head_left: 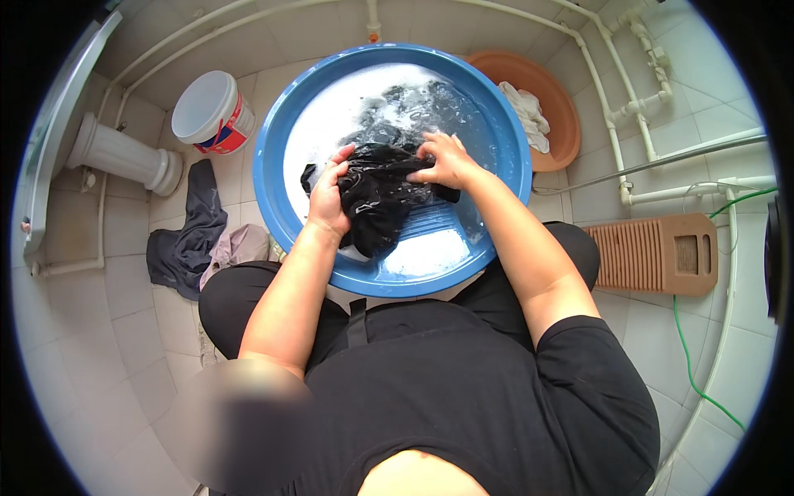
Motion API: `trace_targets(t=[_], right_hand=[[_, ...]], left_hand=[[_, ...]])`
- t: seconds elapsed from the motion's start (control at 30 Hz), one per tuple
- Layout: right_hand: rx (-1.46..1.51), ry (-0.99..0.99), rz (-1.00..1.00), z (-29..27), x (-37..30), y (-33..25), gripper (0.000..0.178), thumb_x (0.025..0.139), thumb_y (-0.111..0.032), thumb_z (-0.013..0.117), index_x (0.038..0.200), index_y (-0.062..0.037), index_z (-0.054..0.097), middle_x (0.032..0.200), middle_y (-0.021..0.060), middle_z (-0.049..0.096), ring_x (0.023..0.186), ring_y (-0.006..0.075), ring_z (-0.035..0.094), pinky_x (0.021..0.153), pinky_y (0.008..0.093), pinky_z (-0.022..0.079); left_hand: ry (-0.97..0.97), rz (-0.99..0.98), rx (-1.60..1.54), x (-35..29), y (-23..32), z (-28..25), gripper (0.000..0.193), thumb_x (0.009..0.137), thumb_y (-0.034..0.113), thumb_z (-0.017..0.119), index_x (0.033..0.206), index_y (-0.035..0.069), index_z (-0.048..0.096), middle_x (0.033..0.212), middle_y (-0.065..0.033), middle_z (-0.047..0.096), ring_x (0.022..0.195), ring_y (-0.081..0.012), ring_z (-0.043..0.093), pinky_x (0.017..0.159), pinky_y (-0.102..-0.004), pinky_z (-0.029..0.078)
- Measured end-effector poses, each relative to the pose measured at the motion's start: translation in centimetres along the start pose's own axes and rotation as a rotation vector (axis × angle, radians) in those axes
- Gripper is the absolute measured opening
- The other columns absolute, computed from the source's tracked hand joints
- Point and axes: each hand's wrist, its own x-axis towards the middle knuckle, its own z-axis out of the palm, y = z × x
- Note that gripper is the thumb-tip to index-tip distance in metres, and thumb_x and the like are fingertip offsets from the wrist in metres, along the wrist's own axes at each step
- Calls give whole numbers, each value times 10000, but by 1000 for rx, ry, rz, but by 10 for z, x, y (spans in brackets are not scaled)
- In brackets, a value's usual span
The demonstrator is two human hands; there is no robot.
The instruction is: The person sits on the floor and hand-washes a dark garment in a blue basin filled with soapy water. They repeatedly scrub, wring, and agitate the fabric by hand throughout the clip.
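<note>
Between my knees stands a large round blue washtub (pixel 271 157) holding soapy water with white suds (pixel 331 103). Over the water, a wet black garment (pixel 376 198) is bunched up, streaked with foam. My left hand (pixel 332 194) is closed on its left edge. On the other side, my right hand (pixel 447 161) pinches its upper right part. The garment's lower end hangs over the ridged blue washboard slope (pixel 434 223) at the tub's near side. More dark cloth (pixel 422 103) lies partly under the suds toward the far side.
A white bucket (pixel 207 107) stands at the far left, near a white pedestal (pixel 124 157). Dark clothes (pixel 194 227) and a pinkish cloth (pixel 236 248) lie on the tiles. To the right are an orange basin (pixel 566 124) with white cloth (pixel 527 116), a brown washboard (pixel 649 255), a green hose (pixel 691 364) and white pipes (pixel 616 140).
</note>
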Motion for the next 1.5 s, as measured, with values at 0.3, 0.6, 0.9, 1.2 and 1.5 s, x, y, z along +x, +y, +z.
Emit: trace_targets(t=[0.3, 0.6, 0.9, 1.2, 1.5], right_hand=[[623, 377, -510, -2, -20, -139, 278, 616, -104, 660, 838, -72, 496, 960, 102, 536, 884, 268, 549, 817, 324, 428], [465, 540, 93, 21, -5, -104, 247, 716, -244, 609, 568, -60, 537, 654, 131, 550, 593, 312, 541, 530, 383, 440], [608, 526, 165, 19, -1, -101, 247, 727, -221, 583, 561, -49, 520, 609, 152, 526, 574, 347, 526, 519, 400, 440], [520, 620, -274, 12, -23, -131, 181, 669, -170, 630, 551, -89, 521, 603, 88, 524, 568, 275, 542, 512, 362, 439], [1225, 304, 28, -5, 10, -44, 569, 799, -487, 609, 1103, -11, 538, 968, 67, 561, 914, 112, 500, 836, 280, 409]], left_hand=[[233, 14, -48, 16, -23, -20, 200, 894, 244, 486, 984, 74, 542, 906, -83, 585, 841, -225, 573, 747, -360, 488], [276, -125, 23, -17, -32, 51, 270, 901, 311, 436, 934, 74, 562, 867, -42, 588, 790, -157, 580, 705, -305, 484], [291, -100, 66, -3, -35, 40, 229, 852, 291, 514, 864, 77, 594, 820, -40, 598, 746, -172, 571, 674, -292, 464], [-115, -354, -110, 11, -37, -12, 412, 866, 494, 484, 842, 97, 591, 712, -41, 588, 641, -163, 566, 631, -299, 470], [-109, -28, 289, -15, 11, 42, 295, 846, 183, 546, 1082, 6, 560, 1000, -89, 623, 908, -183, 599, 810, -295, 475]])
